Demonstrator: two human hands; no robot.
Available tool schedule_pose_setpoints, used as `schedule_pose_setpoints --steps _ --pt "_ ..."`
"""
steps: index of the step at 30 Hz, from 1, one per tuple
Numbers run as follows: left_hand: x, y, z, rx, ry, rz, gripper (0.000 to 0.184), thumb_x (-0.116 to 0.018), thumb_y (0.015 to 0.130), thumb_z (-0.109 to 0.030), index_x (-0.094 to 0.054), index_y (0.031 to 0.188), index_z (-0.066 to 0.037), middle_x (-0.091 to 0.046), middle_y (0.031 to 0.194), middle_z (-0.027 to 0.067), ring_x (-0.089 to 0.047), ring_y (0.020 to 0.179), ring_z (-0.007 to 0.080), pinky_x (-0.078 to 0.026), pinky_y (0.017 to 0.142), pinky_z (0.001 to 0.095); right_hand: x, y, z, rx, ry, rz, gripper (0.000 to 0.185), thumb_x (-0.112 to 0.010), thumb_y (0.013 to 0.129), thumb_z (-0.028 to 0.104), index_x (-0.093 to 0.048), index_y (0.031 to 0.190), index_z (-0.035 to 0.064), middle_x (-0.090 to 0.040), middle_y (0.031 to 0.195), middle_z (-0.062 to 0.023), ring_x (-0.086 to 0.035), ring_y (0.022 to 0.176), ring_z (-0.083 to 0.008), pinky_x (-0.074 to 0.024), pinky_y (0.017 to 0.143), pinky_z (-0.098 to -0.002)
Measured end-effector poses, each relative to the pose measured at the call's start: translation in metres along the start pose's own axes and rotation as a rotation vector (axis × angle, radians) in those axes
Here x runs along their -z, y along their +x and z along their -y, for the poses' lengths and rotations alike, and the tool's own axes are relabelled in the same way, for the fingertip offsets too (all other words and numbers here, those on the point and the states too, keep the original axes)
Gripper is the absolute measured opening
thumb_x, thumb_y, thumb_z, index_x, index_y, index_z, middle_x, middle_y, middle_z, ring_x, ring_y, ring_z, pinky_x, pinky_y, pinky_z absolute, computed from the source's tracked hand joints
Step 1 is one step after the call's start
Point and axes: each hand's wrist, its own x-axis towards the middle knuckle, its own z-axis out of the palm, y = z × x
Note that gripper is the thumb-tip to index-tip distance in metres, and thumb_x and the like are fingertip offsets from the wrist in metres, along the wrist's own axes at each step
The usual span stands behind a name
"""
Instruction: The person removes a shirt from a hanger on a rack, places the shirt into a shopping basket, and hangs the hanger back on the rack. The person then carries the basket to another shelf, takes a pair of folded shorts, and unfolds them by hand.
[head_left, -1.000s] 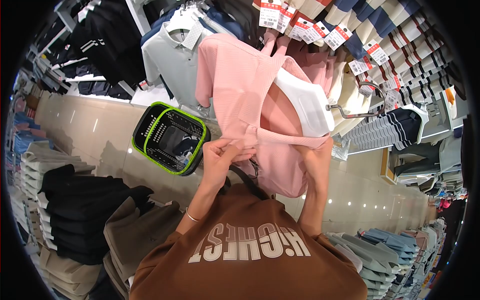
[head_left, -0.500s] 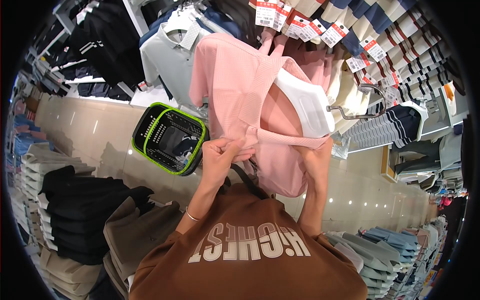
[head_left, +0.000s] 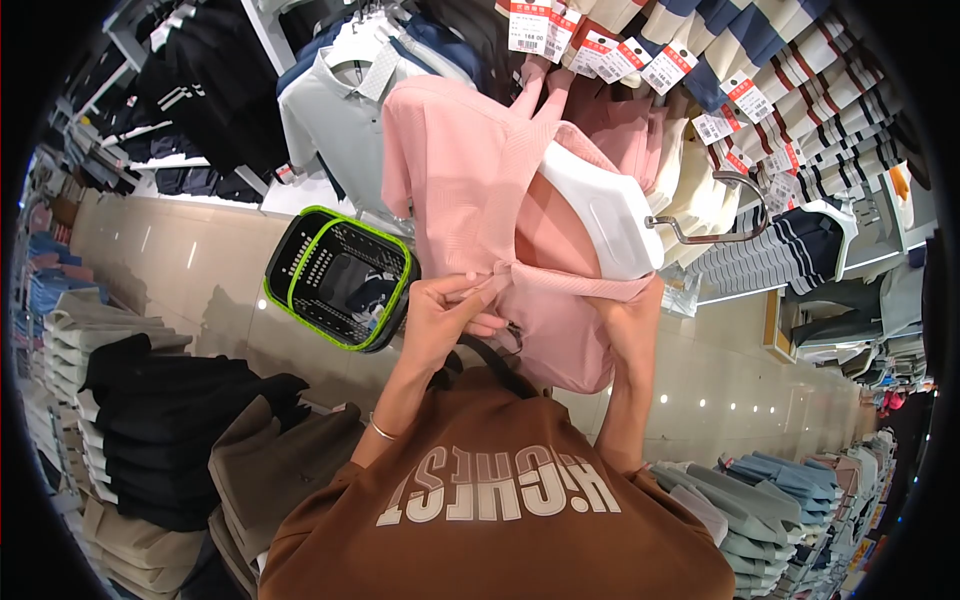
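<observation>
A pink collared shirt point(head_left: 465, 150) is spread in front of me on a white hanger point(head_left: 605, 205) with a metal hook point(head_left: 715, 235). My left hand point(head_left: 450, 315) pinches the shirt's front edge near the bottom of the neck opening. On the other side, my right hand point(head_left: 630, 310) grips the collar edge beside the hanger's lower end; its fingertips are hidden behind the pink cloth.
A black basket with a green rim point(head_left: 325, 215) stands on the floor at left, with dark items inside. Grey polo shirts point(head_left: 335, 110) and striped shirts with tags point(head_left: 850, 110) hang ahead. Folded black clothes point(head_left: 170, 430) are stacked at lower left, grey-green ones point(head_left: 730, 520) at lower right.
The hanger and its hook have shifted slightly left. My left hand has drawn the front edge a little, and its lower fingers are spread a bit more.
</observation>
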Motion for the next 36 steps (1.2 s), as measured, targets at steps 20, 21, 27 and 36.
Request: schedule_pose_setpoints --steps 20,21,27,36 --pt "-0.004 0.017 -0.013 0.001 0.216 -0.018 0.028 -0.064 0.084 -0.022 -0.063 0.087 0.006 -0.063 0.064 0.0062 -0.057 0.041 0.01 -0.031 0.03 0.0174 -0.011 -0.001 -0.009 0.029 -0.014 0.183 0.024 -0.068 0.068 -0.002 -0.063 0.091 -0.0048 -0.066 0.085 -0.0057 -0.057 0.077 -0.0089 -0.0466 0.07 -0.0254" --pt "-0.002 0.017 -0.012 0.005 0.209 0.003 0.027 -0.064 0.083 -0.021 -0.063 0.087 0.006 -0.063 0.063 0.0061 -0.057 0.041 0.0098 -0.031 0.03 0.0172 -0.011 -0.001 -0.008 0.035 -0.006 0.18 0.024 -0.068 0.068 -0.002 -0.063 0.091 -0.0047 -0.066 0.085 -0.0055 -0.057 0.077 -0.0088 -0.0467 0.07 -0.0255" --pt "-0.001 0.016 -0.015 0.074 0.21 0.077 0.028 -0.064 0.084 -0.022 -0.065 0.084 0.005 -0.063 0.067 0.0072 -0.057 0.042 0.0099 -0.035 0.032 0.0166 -0.007 0.0 -0.013 0.051 -0.057 0.197 0.023 -0.067 0.068 -0.003 -0.063 0.09 -0.0049 -0.065 0.083 -0.0045 -0.056 0.077 -0.0079 -0.0461 0.069 -0.0248" --pt "0.004 0.016 -0.014 0.072 0.163 0.138 0.03 -0.063 0.084 -0.024 -0.065 0.082 0.006 -0.064 0.073 0.009 -0.061 0.048 0.0134 -0.041 0.038 0.0183 -0.005 0.001 -0.014 0.066 -0.022 0.173 0.024 -0.065 0.067 -0.004 -0.062 0.091 -0.0055 -0.065 0.085 -0.0055 -0.055 0.078 -0.0077 -0.0457 0.07 -0.0247"
